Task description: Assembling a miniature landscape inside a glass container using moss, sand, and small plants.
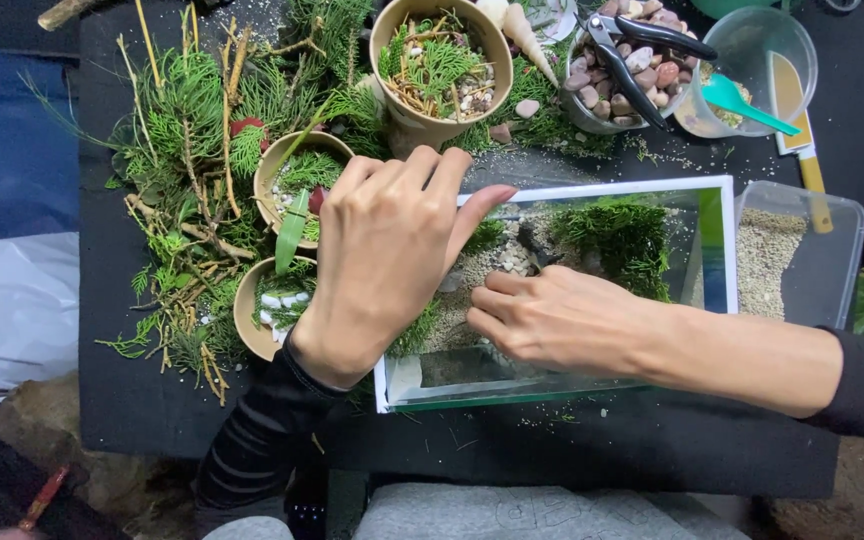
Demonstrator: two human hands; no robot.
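Fingers [492, 310] of both hands loosely curled, gripping nothing, in glass tank [727, 240] (moss, gravel).

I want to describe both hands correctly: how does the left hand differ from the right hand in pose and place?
The left hand arches over the left end of the glass tank, back upward, fingers curled; the right hand lies flatter and lower, reaching in from the right. The left thumb points toward the moss; the right fingertips press into the sand. Both wear dark sleeves and hold nothing visible.

Three paper cups [440, 60] of greenery, one glass tank [592, 290], one pebble bowl [624, 80], one pliers [642, 55], one green spoon [747, 103], two hands [387, 255].
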